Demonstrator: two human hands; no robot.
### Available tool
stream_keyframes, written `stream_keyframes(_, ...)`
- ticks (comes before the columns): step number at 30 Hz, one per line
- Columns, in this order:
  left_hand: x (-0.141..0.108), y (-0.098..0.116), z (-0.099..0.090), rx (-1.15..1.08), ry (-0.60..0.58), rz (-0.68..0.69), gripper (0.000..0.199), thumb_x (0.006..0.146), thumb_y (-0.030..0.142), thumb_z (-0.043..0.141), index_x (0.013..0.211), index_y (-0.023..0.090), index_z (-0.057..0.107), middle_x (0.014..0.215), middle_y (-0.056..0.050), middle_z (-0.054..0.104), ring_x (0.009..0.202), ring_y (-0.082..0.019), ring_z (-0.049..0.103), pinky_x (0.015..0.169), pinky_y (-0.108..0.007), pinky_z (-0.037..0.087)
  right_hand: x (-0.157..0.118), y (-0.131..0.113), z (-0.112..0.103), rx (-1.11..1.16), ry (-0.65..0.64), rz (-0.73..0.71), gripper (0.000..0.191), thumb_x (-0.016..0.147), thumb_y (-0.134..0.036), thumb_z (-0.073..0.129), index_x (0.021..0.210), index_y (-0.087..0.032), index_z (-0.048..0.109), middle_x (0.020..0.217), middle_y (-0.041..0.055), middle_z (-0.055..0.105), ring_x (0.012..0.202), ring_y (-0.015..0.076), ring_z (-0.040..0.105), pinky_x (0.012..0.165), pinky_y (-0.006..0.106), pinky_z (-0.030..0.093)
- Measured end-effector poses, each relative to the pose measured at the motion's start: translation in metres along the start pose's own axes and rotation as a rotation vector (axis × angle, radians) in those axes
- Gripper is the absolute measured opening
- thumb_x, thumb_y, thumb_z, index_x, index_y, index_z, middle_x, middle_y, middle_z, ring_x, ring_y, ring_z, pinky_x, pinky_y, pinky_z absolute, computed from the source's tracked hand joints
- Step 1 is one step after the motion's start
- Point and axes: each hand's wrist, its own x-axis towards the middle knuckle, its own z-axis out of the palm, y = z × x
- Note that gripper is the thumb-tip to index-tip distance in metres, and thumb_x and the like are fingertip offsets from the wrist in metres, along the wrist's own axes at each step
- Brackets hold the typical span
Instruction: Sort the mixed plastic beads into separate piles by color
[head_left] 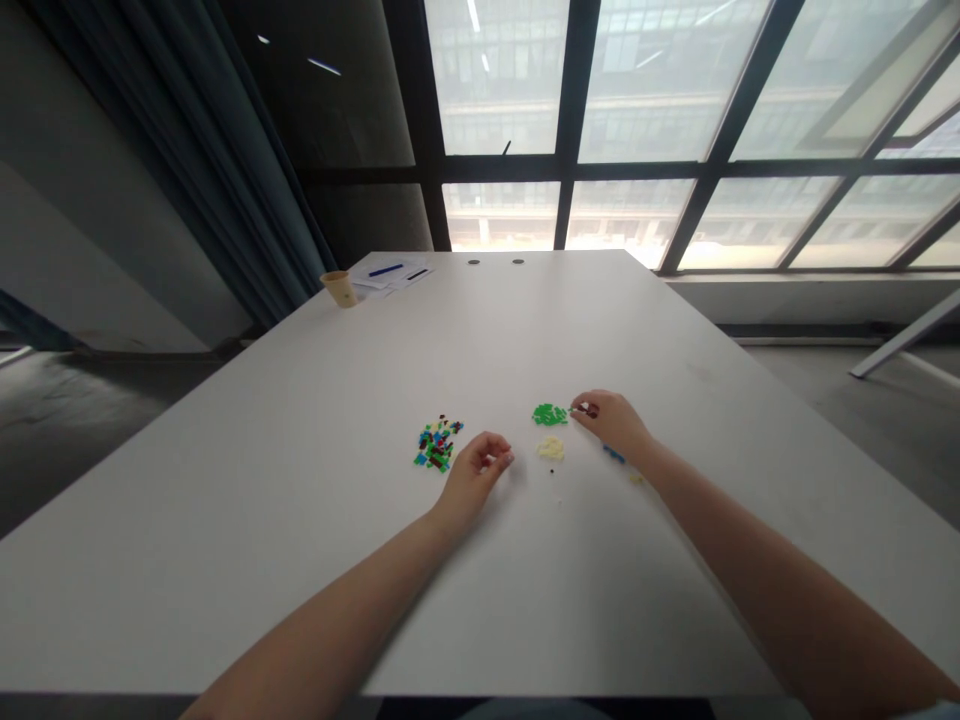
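My left hand [474, 472] is closed in a pinch above the table, just right of a mixed pile of small coloured pieces [436, 446]; whatever its fingertips hold is too small to make out. My right hand [606, 418] pinches near the right edge of a pile of green pieces [550, 414], and a dark bit shows at its fingers. Pale yellow pieces [550, 448] lie below the green ones, with a single dark piece [552, 471] under them. Blue pieces [613, 454] and a small yellow group [636, 479] sit beside my right wrist, partly hidden.
The white table [300, 450] reaches toward the windows. At its far left stand a tan paper cup [340, 290] and papers [375, 272] with a blue pen [385, 270]. Two dark round discs lie near the far edge.
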Motion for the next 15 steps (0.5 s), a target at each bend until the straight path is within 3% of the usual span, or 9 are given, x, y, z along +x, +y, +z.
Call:
stream_keyframes(7,-0.004,0.006,0.001,0.008,-0.094,-0.016,0.019,0.073,0.035,0.056,0.081,0.018,0.054,0.075,-0.001,0.055,0.068,-0.012,0.049,0.063,-0.025,0.037,0.042,0.003,0.010,-0.127,-0.165,0.116,0.018,0.070,-0.028,0.055,0.081,-0.024,0.069,0.069,0.0016,0.060,0.062,0.0125,0.051,0.057,0.023,0.033)
stream_keyframes(15,-0.005,0.010,0.001,0.076,-0.125,-0.013,0.017,0.075,0.033,0.054,0.081,0.017,0.054,0.075,-0.001,0.056,0.069,-0.011,0.049,0.064,-0.023,0.037,0.051,0.004,0.021,-0.173,-0.222,0.209,0.021,0.071,-0.030,0.055,0.086,-0.026,0.070,0.076,0.0030,0.065,0.068,0.0146,0.055,0.057,0.023,0.035)
